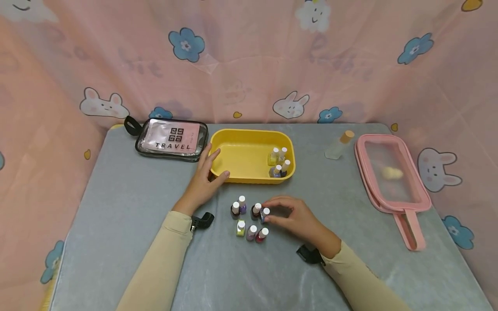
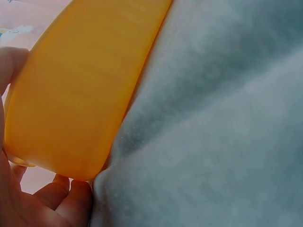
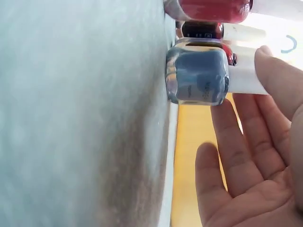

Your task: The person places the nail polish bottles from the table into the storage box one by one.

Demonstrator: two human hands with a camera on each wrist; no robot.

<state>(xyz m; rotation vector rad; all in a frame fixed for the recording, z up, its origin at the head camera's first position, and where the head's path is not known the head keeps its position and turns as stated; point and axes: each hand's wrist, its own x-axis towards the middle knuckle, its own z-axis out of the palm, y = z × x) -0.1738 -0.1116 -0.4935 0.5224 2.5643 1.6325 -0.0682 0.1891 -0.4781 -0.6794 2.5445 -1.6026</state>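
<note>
A yellow basin (image 1: 249,179) stands at the back middle with several small nail polish bottles at its right end. My left hand (image 1: 204,175) rests on its left end, thumb on the front rim and fingers spread along the side. In front of the basin, several white-capped nail polish bottles stand grouped. At the right of the group, my right hand (image 1: 297,218) has thumb and fingers around the cap of a blue nail polish bottle (image 3: 199,75), which stands on the cloth. A red nail polish bottle (image 3: 213,9) is beside it in the right wrist view.
A black-edged clear travel pouch (image 1: 173,139) lies left of the basin, close to my left fingers. Over on the right are a frosted bottle with a tan cap (image 1: 338,146) and a pink zip case (image 1: 393,172) with a strap. A grey cloth (image 1: 128,207) covers the table.
</note>
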